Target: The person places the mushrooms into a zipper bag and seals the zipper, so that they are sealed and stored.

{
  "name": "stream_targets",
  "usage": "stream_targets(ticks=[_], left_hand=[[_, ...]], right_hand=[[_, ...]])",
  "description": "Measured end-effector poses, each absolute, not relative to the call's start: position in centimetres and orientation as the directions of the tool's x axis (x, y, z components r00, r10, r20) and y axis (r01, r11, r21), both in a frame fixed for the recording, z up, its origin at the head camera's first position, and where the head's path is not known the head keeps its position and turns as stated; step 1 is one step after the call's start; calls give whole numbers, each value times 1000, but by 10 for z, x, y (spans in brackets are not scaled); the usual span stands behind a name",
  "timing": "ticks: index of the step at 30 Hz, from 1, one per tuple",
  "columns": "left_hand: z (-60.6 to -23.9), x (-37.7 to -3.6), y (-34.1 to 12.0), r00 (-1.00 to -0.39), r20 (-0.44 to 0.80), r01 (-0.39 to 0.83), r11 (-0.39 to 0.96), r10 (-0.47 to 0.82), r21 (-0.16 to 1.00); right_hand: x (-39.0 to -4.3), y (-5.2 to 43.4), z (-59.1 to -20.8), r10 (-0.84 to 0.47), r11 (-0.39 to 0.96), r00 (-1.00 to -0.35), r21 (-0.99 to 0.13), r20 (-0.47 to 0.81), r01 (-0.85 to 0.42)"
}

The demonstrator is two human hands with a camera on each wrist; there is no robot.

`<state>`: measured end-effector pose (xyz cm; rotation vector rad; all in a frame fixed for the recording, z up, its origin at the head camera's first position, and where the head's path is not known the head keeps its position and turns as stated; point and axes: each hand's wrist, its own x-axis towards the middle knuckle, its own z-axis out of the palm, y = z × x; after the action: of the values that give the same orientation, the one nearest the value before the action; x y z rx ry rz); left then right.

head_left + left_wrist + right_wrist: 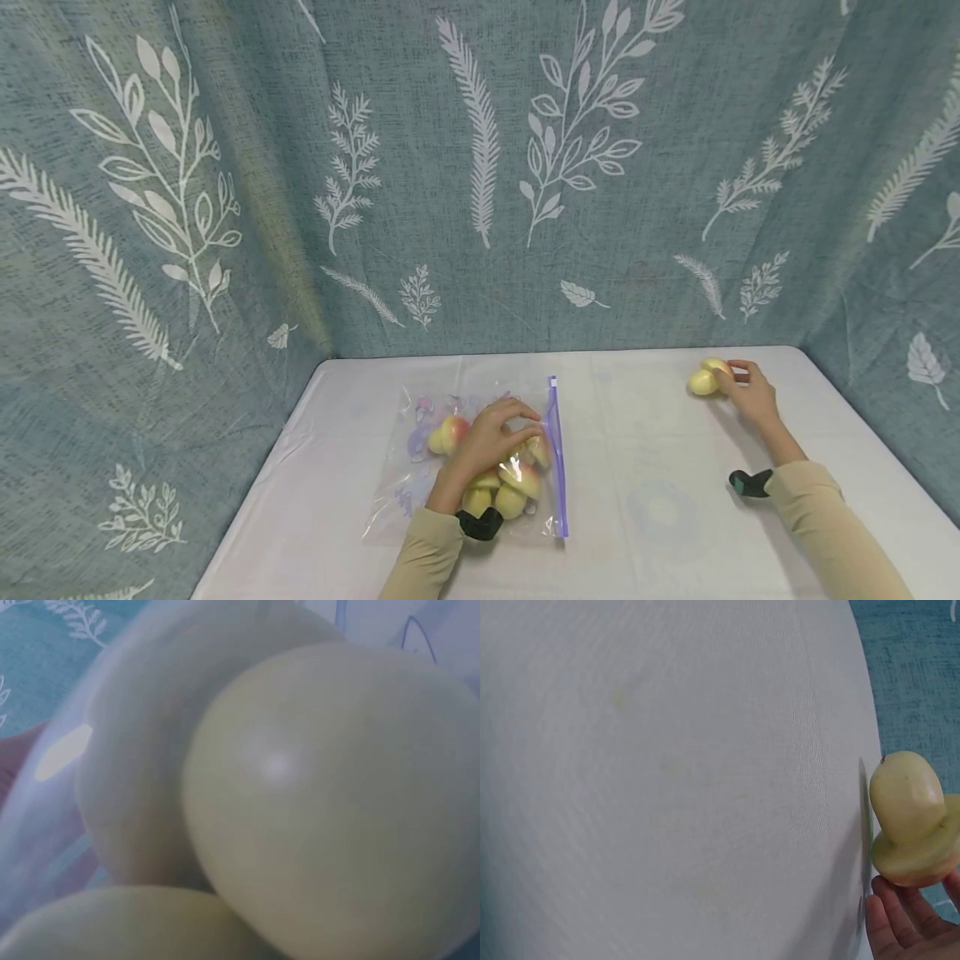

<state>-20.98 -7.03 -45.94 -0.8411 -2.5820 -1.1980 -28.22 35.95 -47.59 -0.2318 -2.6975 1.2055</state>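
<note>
Table (660,500) overview from head; left wrist shows only blurred fruit (330,802).

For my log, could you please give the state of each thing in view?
zip bag: flat on the table, holding fruit pieces.
fruit pieces: inside the bag.
left hand: rests on the bag.
right hand: touches loose pieces.
loose pieces: on the table.
</note>
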Motion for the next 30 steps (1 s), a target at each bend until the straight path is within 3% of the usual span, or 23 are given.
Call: stream_targets(ticks=[30], left_hand=[[-462,-214,-70,-802,407,591,484,437,645]], right_hand=[[-285,343,-479,176,631,-978,-776,117,21]])
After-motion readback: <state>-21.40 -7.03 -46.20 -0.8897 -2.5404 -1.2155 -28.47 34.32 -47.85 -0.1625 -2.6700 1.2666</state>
